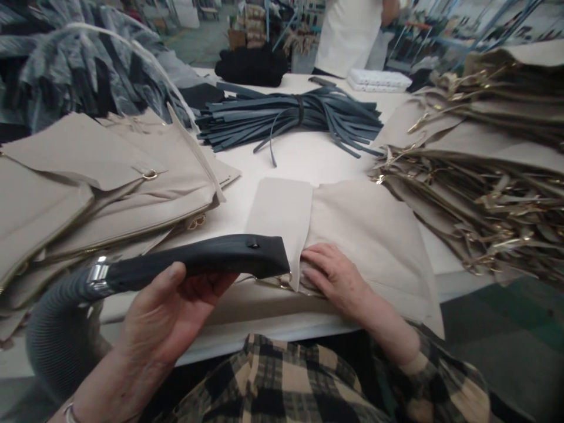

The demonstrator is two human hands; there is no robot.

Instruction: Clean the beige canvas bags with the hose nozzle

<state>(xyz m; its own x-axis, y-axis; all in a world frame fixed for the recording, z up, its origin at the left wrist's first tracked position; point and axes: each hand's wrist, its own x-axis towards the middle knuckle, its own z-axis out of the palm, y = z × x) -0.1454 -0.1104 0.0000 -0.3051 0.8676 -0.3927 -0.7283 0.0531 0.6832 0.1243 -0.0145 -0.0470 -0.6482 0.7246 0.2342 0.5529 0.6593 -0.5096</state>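
Left grip: the left hand (176, 305), palm up, curls its fingers under the black nozzle (211, 258) and lays the thumb along the near side; it has hold of the tool from below.
Right grip: the right hand (337, 276) reaches in from the right, fingers bent at the edge of the beige flap (282, 205); the fingertips are partly hidden, so whether they pinch cannot be told.
Nozzle axis: runs left to right across the person's front, its flat mouth towards the right hand.
Mouth to flap: the mouth sits at the flap's near end, just short of the right fingers; touching or slightly above, the view does not tell.
Beige piece: the beige piece (370, 229) lies flat in front of the person, spreading right from the flap, with the right hand on its left part and so nearer than the left.
Hose: the ribbed hose (57, 346) bends down beyond the left forearm, joined to the nozzle at a metal clamp (99, 273).
Left side: a stack of beige panels (171, 217) lies behind the nozzle and partly beneath it, crowding that side.
Right side: a taller pile of beige pieces with gold-coloured fittings (497, 194) borders the beige piece.
Far side: a tied bundle of dark blue strips (291, 111) lies across the table (308, 155), apart from both hands; bare tabletop separates it from the flap.
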